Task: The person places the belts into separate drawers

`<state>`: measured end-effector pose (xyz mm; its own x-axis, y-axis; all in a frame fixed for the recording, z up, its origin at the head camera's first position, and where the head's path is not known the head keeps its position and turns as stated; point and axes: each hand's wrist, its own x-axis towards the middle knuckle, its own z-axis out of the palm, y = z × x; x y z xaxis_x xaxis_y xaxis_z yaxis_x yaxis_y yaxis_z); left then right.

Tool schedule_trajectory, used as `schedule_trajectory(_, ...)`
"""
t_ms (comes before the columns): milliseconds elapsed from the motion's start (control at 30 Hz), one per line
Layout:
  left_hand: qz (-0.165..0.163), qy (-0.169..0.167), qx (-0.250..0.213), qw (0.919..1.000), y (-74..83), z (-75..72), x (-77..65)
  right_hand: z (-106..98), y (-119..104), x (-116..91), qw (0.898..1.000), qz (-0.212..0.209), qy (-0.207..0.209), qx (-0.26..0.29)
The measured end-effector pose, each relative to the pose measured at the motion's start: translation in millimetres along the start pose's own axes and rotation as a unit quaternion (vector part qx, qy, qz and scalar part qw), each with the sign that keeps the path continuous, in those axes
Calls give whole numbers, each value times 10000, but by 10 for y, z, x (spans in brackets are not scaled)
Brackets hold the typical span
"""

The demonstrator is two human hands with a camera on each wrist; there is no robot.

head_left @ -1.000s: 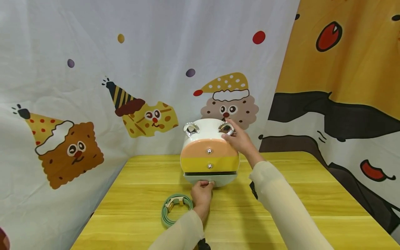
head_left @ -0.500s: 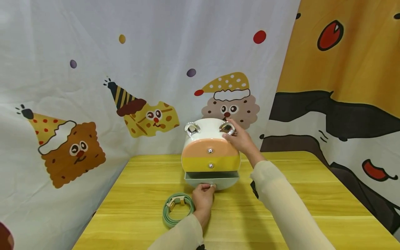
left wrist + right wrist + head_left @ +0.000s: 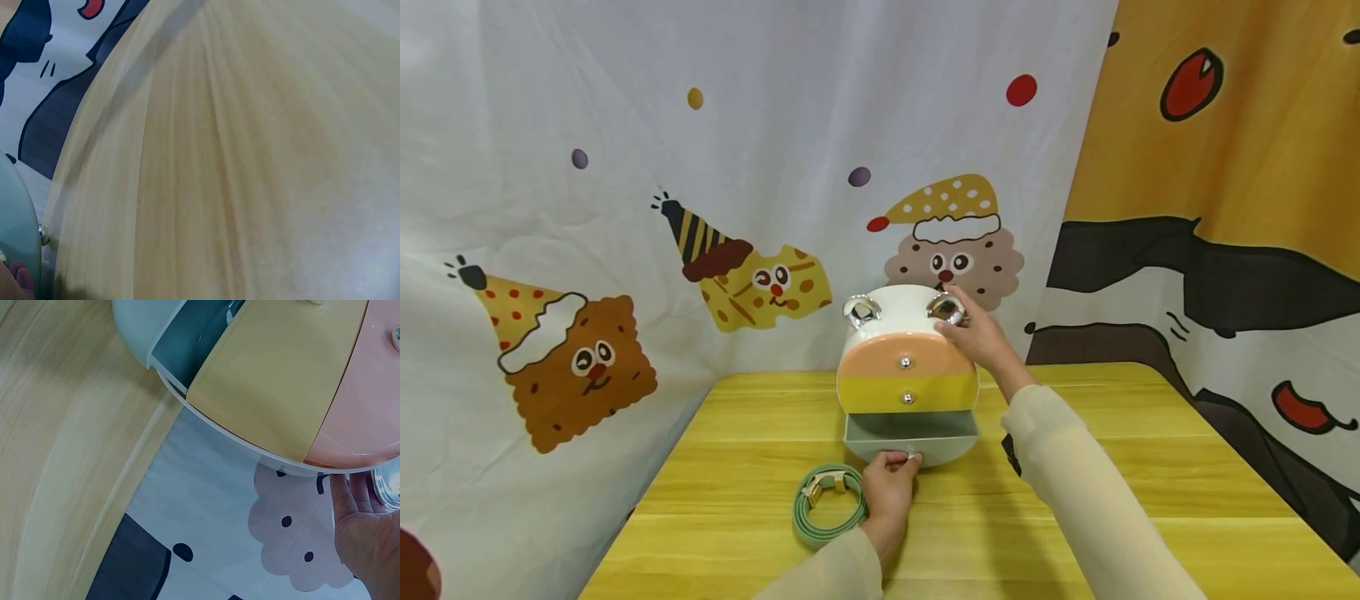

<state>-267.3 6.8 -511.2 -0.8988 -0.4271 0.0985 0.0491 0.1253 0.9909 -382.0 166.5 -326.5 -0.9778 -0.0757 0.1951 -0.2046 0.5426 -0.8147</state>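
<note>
A small rounded drawer box (image 3: pixel 891 312) stands on the table, with a white top, two chrome frog-like eyes and an orange, a yellow and a grey-green drawer. The bottom grey-green drawer (image 3: pixel 872 451) is pulled out, and its visible inside looks bare. My left hand (image 3: pixel 889 492) pinches this drawer's knob at the front. My right hand (image 3: pixel 985 337) holds the box's top right side, thumb and fingers around the chrome eye (image 3: pixel 946 308). In the right wrist view that hand (image 3: pixel 372 540) reaches past the box's edge. A coiled green belt (image 3: pixel 802 517) with a gold buckle lies left of my left hand.
The yellow wood-grain table (image 3: pixel 1112 467) reaches back to a white curtain (image 3: pixel 775 125) printed with cartoon snacks. At the right hangs an orange and dark patterned part of the curtain (image 3: pixel 1247 183). Both upper drawers of the box are closed.
My left hand has drawn the bottom drawer out toward me, from a narrow gap to a wide opening. The right hand has stayed on the box's eye, and the belt has stayed in place.
</note>
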Motion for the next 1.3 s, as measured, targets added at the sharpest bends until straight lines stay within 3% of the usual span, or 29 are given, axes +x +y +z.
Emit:
schedule_trajectory(367,-16,-242,-233,9994,7,-76,-88,11,24,10,10000,-16,23,1)
schedule_trajectory(800,-324,-602,-436,9967,12,-176,-191,17,-1,1,10000,-65,-1,-24)
schedule_trajectory(1300,-449,-723,-634,9944,12,-274,-335,11,-1,-18,10000,-41,-26,-42)
